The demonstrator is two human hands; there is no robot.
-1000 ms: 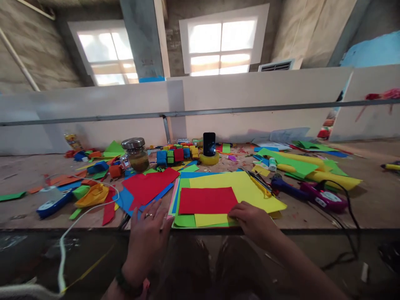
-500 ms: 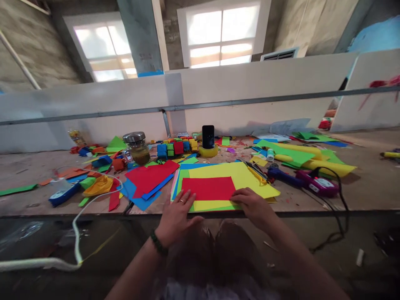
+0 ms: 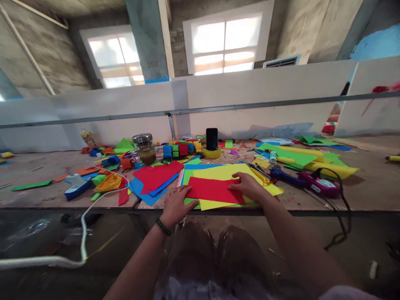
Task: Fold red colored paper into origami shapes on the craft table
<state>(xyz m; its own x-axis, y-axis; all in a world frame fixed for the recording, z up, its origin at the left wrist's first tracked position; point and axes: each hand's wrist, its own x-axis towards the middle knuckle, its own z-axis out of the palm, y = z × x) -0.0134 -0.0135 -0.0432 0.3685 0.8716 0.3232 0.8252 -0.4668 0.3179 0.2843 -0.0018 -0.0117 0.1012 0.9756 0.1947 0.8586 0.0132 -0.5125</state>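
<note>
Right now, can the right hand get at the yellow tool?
Probably yes: the right hand is close beside the yellow tool, with nothing seen blocking the way, though its fingers touch the red sheet.

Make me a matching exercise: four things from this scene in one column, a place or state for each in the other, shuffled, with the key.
1. Left hand
2. Phone
3. Right hand
4. Jar

A. Upright, at the yellow ring
B. Clear, with a metal lid
C. At the red rectangle's left end
D. At the red rectangle's right end

Right pairs: 1-C, 2-A, 3-D, 4-B
</note>
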